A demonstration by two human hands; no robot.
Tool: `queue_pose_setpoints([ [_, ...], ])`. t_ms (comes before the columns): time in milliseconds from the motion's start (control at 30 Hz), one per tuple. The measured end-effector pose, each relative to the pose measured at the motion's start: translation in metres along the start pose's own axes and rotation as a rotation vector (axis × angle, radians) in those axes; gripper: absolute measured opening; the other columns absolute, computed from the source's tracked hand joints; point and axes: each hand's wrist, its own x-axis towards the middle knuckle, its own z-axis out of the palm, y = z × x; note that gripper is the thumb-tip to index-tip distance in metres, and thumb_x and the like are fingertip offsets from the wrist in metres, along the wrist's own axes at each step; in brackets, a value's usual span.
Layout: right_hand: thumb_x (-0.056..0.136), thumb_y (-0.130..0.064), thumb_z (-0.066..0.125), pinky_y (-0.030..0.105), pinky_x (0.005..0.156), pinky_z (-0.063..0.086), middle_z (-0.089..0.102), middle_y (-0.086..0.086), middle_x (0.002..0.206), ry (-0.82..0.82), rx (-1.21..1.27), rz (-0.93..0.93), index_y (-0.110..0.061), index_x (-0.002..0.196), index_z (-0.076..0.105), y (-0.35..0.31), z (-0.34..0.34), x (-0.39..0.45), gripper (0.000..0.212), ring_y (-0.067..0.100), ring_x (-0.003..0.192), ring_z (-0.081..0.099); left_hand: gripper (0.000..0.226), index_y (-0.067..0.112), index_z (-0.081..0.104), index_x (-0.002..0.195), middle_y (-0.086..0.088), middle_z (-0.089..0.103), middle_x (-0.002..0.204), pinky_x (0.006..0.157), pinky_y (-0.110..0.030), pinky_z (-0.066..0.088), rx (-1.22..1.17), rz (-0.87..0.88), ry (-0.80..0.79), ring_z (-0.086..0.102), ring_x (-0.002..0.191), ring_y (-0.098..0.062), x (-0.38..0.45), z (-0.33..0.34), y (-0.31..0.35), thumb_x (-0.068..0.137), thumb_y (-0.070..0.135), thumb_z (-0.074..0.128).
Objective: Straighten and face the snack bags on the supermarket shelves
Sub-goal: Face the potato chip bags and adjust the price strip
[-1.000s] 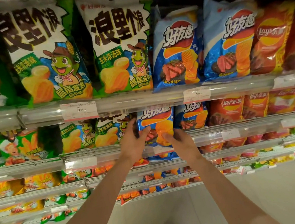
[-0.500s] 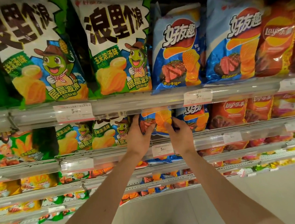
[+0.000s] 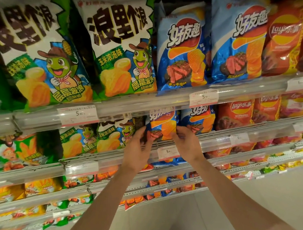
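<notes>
Since half a second earlier both hands had slid down the blue steak-flavour chip bag (image 3: 163,126) and the bag had turned face-forward, its logo now tucked just under the upper shelf rail (image 3: 146,104). From the head camera, the bag stood upright on the second shelf (image 3: 221,138), near the centre of the view, squeezed between a green corn-snack bag (image 3: 118,135) at its 9 o'clock and a second blue bag (image 3: 200,120) at its 3 o'clock. The left hand (image 3: 137,148) reached up from 7 o'clock, its fingers (image 3: 142,132) curled against the bag's left edge with the thumb in front, pinching that side. The right hand (image 3: 187,143) came in from 5 o'clock, its fingers (image 3: 175,134) bent around the bag's lower right corner, gripping it. A white price tag (image 3: 168,152) sat on the rail just below the bag, between the two wrists. At 12 o'clock, on the top shelf, two large blue bags (image 3: 183,45) of the same flavour stood upright beside two big green-and-white bags (image 3: 122,48) at 11 o'clock. Red Lay's bags (image 3: 235,113) filled the second shelf toward 3 o'clock. Lower shelves at 6 and 8 o'clock carried more packets, too blurred to tell apart.
</notes>
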Motion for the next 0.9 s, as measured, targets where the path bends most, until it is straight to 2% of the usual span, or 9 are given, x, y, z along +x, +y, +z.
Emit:
queue_pose_setpoints([
  [133,0.101,-0.031,0.063,0.030,0.084,0.051,0.070,-0.005,0.093,0.041,0.035,-0.020,-0.019,0.104,0.069,-0.007,0.005,-0.004,0.014,0.016,0.092,0.065,0.019,0.026,0.061,0.117,0.008,0.062,0.106,0.075,-0.029,0.056,0.077,0.078,0.330,0.064,0.095,-0.012,-0.022,-0.039,-0.020,0.098,0.026,0.067],
  [200,0.099,-0.036,0.065,0.027,0.079,0.051,0.069,-0.004,0.088,0.039,0.069,-0.010,-0.021,0.103,0.066,-0.013,0.010,-0.003,0.016,0.014,0.086,0.066,0.029,0.015,0.058,0.121,-0.003,0.058,0.111,0.082,-0.036,0.052,0.127,0.074,0.463,0.059,0.098,-0.020,-0.027,-0.059,-0.027,0.096,0.023,0.071],
  [300,0.093,-0.039,0.073,0.014,0.064,0.047,0.068,-0.010,0.079,0.058,0.095,0.019,-0.029,0.095,0.057,-0.021,0.020,-0.002,0.019,0.003,0.069,0.065,0.050,-0.001,0.052,0.130,-0.020,0.052,0.122,0.097,-0.025,0.035,0.244,0.034,0.592,0.047,0.115,-0.029,-0.031,-0.075,-0.032,0.091,0.020,0.076],
  [367,0.090,-0.037,0.077,0.019,0.071,0.052,0.072,-0.007,0.087,0.065,0.091,0.033,-0.024,0.107,0.056,-0.021,0.026,-0.001,0.030,0.006,0.075,0.068,0.059,-0.001,0.048,0.138,-0.022,0.050,0.131,0.098,-0.019,0.030,0.215,-0.004,0.588,0.043,0.122,-0.029,-0.029,-0.082,-0.033,0.093,0.026,0.074],
  [467,0.088,-0.037,0.079,0.033,0.080,0.056,0.072,-0.001,0.094,0.075,0.073,0.068,-0.012,0.121,0.057,-0.021,0.031,-0.001,0.047,0.019,0.085,0.069,0.066,0.009,0.038,0.153,-0.014,0.046,0.148,0.109,-0.035,0.040,0.192,-0.063,0.441,0.042,0.135,-0.027,-0.022,-0.085,-0.037,0.100,0.038,0.063],
  [533,0.088,-0.037,0.078,0.035,0.079,0.057,0.070,-0.005,0.089,0.086,0.072,0.082,-0.012,0.118,0.057,-0.020,0.029,0.001,0.044,0.019,0.083,0.069,0.066,0.010,0.036,0.156,-0.013,0.045,0.153,0.113,-0.046,0.042,0.211,-0.073,0.375,0.043,0.140,-0.030,-0.017,-0.082,-0.040,0.102,0.041,0.057],
  [667,0.088,-0.036,0.078,0.035,0.072,0.057,0.069,-0.005,0.081,0.109,0.049,0.095,-0.015,0.107,0.056,-0.017,0.025,0.004,0.036,0.012,0.074,0.067,0.070,0.012,0.031,0.158,-0.015,0.043,0.154,0.110,-0.047,0.043,0.215,-0.112,0.289,0.043,0.140,-0.032,-0.010,-0.071,-0.038,0.103,0.047,0.054],
  [767,0.090,-0.036,0.076,0.041,0.078,0.058,0.068,-0.004,0.081,0.099,0.021,0.113,-0.013,0.108,0.057,-0.016,0.024,0.003,0.036,0.022,0.083,0.068,0.073,0.013,0.027,0.159,-0.015,0.043,0.155,0.110,-0.047,0.043,0.223,-0.119,0.284,0.042,0.141,-0.033,-0.010,-0.067,-0.038,0.101,0.046,0.057],
  [900,0.092,-0.043,0.071,0.051,0.110,0.044,0.062,0.015,0.136,0.086,-0.158,0.032,-0.004,0.146,0.044,-0.017,0.020,-0.002,0.072,0.035,0.130,0.055,0.078,0.022,0.017,0.163,-0.010,0.034,0.163,0.119,-0.043,0.036,0.255,0.046,0.331,0.033,0.150,-0.028,-0.023,-0.076,-0.046,0.101,0.036,0.063],
])
